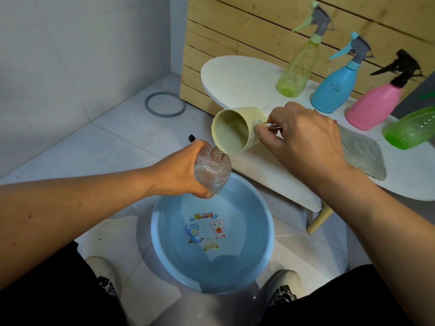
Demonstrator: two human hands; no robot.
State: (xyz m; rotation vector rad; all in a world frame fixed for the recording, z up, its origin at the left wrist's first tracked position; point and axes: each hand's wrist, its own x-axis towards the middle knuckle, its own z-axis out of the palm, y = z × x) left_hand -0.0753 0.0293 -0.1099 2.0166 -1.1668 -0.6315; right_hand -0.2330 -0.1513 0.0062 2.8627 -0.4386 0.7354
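Fingers, left hand point(181, 170): curled round the clear bottle point(213, 171), thumb on the far side, fingertips under the base; clamped firm.
Fingers, right hand point(303, 137): drawn together on the handle of the yellow cup point(231, 131); pinching it.
Clear bottle: in the left grip, uncapped, neck tilted up toward the right fingers; ribbed wall, contents cannot be told.
Yellow cup: just left of the right fingers, tipped on its side, lip touching the bottle's mouth; whether liquid runs cannot be told.
Basin point(152, 222): blue, on the floor directly below the left fingers; holds clear water point(235, 208), cartoon print showing through on the bottom.
Table point(235, 74): white, under and beyond the right fingers.
Spray bottles: beyond the right fingers, in a row on the table. Yellow-green point(296, 71), translucent, greener at the base. Blue point(334, 90) and pink point(374, 107), opaque, contents hidden. Green bottle point(412, 128), far right, leaning over.
Cloth point(362, 156): grey, on the table just right of the right hand.
Floor: small black cap point(192, 137) just beyond the left thumb; grey ring point(164, 115) farther off.
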